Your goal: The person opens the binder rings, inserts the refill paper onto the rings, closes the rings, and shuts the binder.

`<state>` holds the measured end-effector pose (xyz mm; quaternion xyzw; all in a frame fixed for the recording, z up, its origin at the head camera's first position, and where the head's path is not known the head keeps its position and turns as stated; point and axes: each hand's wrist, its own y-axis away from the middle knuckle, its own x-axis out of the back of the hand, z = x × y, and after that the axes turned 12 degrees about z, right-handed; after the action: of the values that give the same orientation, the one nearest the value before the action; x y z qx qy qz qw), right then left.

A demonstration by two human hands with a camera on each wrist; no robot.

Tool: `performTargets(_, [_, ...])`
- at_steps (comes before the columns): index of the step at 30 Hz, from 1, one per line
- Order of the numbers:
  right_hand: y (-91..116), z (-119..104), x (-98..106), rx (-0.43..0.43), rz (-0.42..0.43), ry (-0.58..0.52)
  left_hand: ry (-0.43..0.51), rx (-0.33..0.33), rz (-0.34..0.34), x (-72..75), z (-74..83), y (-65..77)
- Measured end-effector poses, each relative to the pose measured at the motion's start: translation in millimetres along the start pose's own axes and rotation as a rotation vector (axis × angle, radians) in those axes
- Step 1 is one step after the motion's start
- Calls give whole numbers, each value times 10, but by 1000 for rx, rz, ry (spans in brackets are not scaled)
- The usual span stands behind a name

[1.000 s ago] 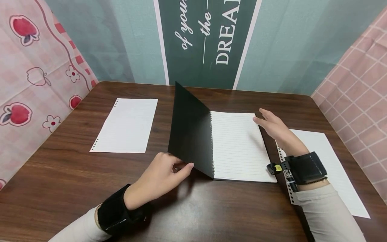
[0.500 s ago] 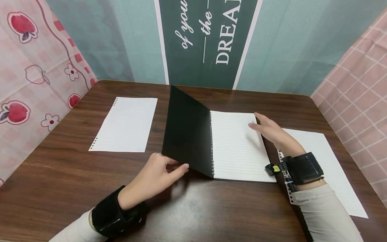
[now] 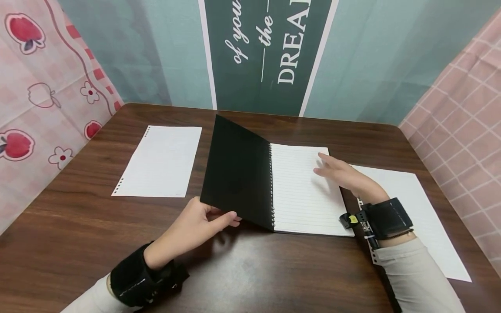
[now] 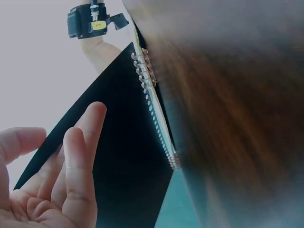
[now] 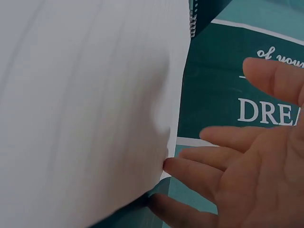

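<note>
A spiral notebook lies on the table in the head view, its black cover raised at a slant to the left. My left hand is at the cover's lower left corner. In the left wrist view, its fingers extend along the cover's outer side, while the thumb stands apart from them. Lined white paper shows on the notebook's right half. Over that page's right edge hovers my right hand, fingers spread and holding nothing. The right wrist view shows one or two fingertips at the page's edge; whether they touch it cannot be told.
A loose punched sheet lies on the table to the left. Another sheet lies to the right, partly under my right forearm. Hanging cloths stand behind the table and at both sides.
My left hand has moved left, and the black cover has tilted further down to the left with it. My right hand has shifted left and slightly nearer, further over the lined page.
</note>
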<state>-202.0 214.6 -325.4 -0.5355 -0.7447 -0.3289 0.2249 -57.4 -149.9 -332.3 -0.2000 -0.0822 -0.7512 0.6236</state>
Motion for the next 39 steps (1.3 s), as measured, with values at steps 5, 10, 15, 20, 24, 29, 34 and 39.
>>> performTargets(5, [17, 4, 1, 35, -35, 70, 121, 67, -66, 91, -63, -57])
performTargets(10, [29, 6, -4, 39, -40, 80, 148, 121, -140, 186, -140, -100])
performTargets(15, [28, 5, -18, 34, -49, 80, 165, 186, -168, 277, -216, -125])
performTargets(20, [26, 4, -10, 45, -44, 103, 143, 214, -199, 362, -265, -140])
performTargets(24, [26, 15, 6, 53, -45, 99, 117, 234, -216, 402, -284, -159])
performTargets(29, [18, 20, 19, 50, -56, 82, 86, 281, -214, 448, -284, -154])
performTargets(34, [4, 15, 15, 44, -61, 84, 63, 318, -198, 473, -300, -129])
performTargets(39, [-3, 6, 14, 40, -60, 88, 18, 337, -188, 474, -315, -110])
